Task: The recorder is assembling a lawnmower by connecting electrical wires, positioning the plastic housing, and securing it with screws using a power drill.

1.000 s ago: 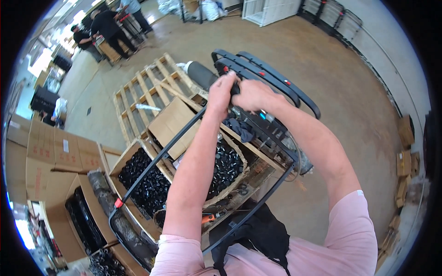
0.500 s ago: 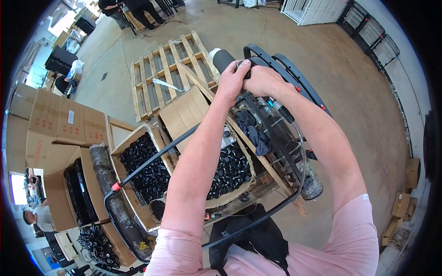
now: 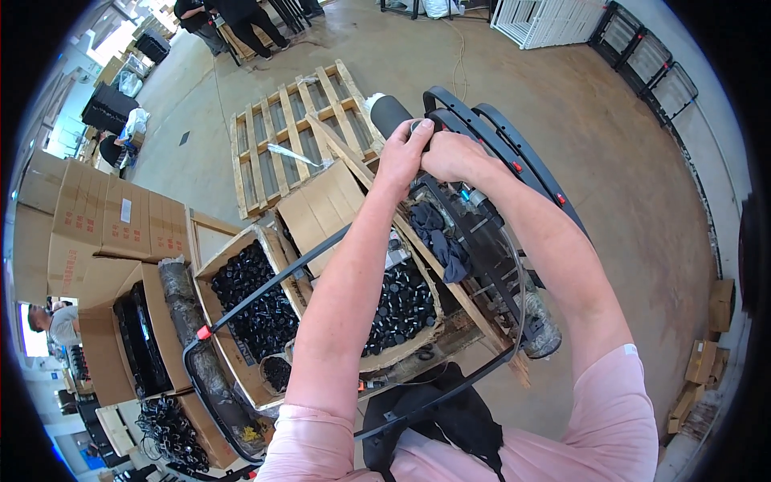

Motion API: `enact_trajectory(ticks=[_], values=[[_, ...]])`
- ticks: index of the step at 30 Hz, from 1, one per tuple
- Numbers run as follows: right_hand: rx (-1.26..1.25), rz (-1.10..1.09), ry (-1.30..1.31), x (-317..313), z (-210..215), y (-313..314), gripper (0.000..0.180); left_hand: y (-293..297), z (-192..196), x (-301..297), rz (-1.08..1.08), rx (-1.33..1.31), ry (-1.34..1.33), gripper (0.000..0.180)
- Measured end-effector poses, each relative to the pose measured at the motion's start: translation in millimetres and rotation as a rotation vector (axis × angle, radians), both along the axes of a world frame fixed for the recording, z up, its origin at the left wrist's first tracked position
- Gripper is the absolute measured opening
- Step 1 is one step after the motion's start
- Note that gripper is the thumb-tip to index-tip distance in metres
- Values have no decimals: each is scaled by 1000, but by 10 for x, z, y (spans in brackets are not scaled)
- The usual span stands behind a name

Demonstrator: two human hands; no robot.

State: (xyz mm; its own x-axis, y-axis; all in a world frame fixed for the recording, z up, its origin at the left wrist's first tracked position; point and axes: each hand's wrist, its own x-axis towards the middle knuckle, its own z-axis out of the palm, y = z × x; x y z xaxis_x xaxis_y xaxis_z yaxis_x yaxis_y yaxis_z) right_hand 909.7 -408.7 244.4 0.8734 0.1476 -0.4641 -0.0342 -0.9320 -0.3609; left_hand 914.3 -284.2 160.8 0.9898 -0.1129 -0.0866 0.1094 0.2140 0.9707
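Observation:
Both my arms reach forward over the workbench. My left hand is closed around a black part with a rounded end, its thumb lying along the top. Pressed close beside it, my right hand is curled into a fist; what its fingers hold is hidden. A black bent tube frame with a red clip passes under my left forearm and curves round near my body. Below my right hand is a dark metal fixture with rods and a hose. Curved black tubes with red clips lie beyond it.
Open boxes of small black plastic parts flank my left forearm. A dark cloth lies by the fixture. Cartons and a wrapped roll stand left; a wooden pallet lies ahead. Other people stand farther off.
My hands have come slightly nearer to me, still pressed together. The surroundings have shifted a little downward in the picture. A person at the far left has moved.

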Motion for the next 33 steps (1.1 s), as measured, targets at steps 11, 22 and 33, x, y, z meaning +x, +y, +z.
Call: enact_trajectory(ticks=[11, 22, 33], values=[[106, -43, 106, 189, -339, 12, 30, 44, -99, -37, -37, -89, 16, 40], [226, -12, 56, 311, -494, -19, 21, 17, -55, -57, -60, -147, 26, 51], [739, -222, 103, -473, 227, 150, 32, 794, -145, -1343, 417, 350, -170, 47]])
